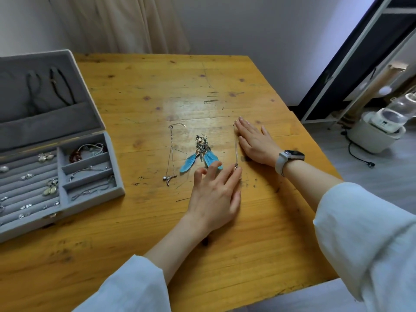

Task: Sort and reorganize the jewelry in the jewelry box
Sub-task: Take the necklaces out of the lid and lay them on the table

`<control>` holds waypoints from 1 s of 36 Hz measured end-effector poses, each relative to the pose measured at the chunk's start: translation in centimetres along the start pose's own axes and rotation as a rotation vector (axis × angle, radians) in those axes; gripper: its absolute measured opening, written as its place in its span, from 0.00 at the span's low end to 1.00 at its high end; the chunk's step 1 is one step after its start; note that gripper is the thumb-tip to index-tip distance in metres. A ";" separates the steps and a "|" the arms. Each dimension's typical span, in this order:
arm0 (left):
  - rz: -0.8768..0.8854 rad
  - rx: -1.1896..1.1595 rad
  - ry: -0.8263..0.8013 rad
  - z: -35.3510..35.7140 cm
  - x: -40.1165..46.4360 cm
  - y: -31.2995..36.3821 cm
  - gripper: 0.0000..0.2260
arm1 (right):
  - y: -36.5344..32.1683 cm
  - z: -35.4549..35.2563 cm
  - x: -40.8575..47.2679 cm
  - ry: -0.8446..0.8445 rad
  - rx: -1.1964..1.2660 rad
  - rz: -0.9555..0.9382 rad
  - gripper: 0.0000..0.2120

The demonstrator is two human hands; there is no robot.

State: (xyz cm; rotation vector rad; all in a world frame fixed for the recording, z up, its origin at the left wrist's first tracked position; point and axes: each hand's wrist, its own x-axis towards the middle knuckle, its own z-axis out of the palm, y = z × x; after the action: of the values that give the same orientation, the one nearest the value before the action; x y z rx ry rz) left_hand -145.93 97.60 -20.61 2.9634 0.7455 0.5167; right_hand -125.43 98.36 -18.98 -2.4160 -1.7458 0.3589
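An open grey jewelry box stands at the table's left, with earrings, rings and chains in its compartments and dark cords in its lid. On the wood lie a thin silver necklace stretched lengthwise, a pair of blue feather earrings, and a second thin chain. My left hand rests flat with straight fingers, its fingertips touching the near end of that second chain. My right hand, wearing a watch, lies flat on the table beside the same chain, fingers along its far part.
The wooden table ends at the right, where floor, a white appliance with a cord and a dark metal-framed rack stand. A curtain hangs behind the table.
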 end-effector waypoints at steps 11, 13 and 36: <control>-0.061 0.020 0.102 -2.4 -0.9 -3.2 0.19 | -4.6 -2.1 -2.2 0.161 0.205 -0.022 0.19; -0.086 0.065 0.096 -3.8 -1.1 -5.5 0.19 | -6.5 -2.6 -2.1 0.182 0.218 -0.067 0.19; -0.598 0.433 0.213 -19.6 -3.9 -31.9 0.32 | -33.8 -4.7 8.3 0.343 0.541 -0.382 0.12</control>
State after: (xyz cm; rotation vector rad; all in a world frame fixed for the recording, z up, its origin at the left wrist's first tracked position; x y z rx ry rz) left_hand -170.07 123.15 -7.20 2.8156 1.8897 0.6898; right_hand -152.61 117.13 -6.89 -1.6246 -1.6391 0.2955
